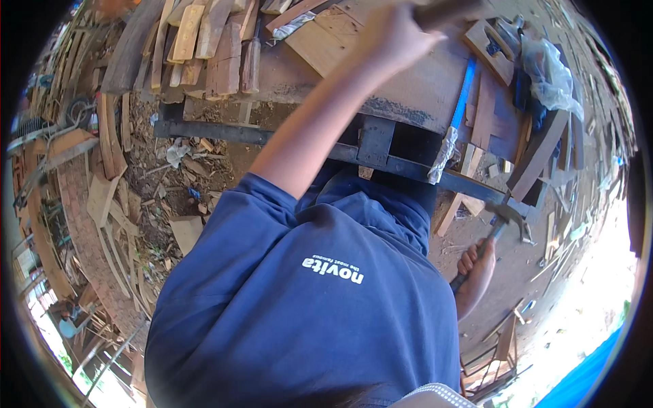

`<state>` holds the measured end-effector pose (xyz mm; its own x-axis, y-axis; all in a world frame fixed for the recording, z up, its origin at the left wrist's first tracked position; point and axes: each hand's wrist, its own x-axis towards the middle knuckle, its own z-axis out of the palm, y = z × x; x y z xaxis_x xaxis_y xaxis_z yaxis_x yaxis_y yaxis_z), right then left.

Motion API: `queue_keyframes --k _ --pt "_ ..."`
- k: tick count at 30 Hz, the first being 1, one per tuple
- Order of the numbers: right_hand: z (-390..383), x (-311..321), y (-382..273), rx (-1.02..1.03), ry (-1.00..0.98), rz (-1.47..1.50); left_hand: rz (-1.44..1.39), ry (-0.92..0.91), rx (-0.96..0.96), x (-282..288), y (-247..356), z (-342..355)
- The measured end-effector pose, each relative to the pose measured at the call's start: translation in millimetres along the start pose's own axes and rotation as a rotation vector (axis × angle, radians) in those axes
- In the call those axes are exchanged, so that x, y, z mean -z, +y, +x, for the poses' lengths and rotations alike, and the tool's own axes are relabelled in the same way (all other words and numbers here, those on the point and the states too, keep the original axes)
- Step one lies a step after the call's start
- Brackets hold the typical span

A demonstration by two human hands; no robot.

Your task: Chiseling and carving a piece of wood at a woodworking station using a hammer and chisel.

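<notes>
My left hand (401, 42) reaches out over the workbench (415, 85) and is closed round a dark brown piece of wood (449, 12). Motion blurs both, and the wood's kind is unclear. Down at my right side, my right hand (478, 264) grips the handle of a claw hammer (511, 216), its metal head raised above the fist. Between the hands, a blue strip (464, 92) with a silver-wrapped end (443, 156) overhangs the bench edge. A pale wooden board (316, 44) lies under my left forearm.
Several wood offcuts (224, 64) are piled at the bench's far left. At its right are a wooden piece with an oval opening (490, 51) and a clear plastic bag (549, 75). A dark metal rail (258, 134) runs along the front. Scraps and shavings (156, 180) litter the ground.
</notes>
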<state>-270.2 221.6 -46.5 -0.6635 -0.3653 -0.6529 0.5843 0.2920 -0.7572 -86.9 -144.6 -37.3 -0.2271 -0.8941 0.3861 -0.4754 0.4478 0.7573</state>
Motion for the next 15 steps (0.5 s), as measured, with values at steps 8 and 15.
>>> queue_keyframes --k 8,15 --pt "-14.9 -51.8 18.6 -0.157 -0.345 -0.092 0.418 -0.426 0.164 -11.6 -77.5 -12.4" --pt "-14.3 -54.5 21.9 -0.182 -0.321 -0.096 0.296 -0.54 0.312 -3.6 -77.1 -3.3"
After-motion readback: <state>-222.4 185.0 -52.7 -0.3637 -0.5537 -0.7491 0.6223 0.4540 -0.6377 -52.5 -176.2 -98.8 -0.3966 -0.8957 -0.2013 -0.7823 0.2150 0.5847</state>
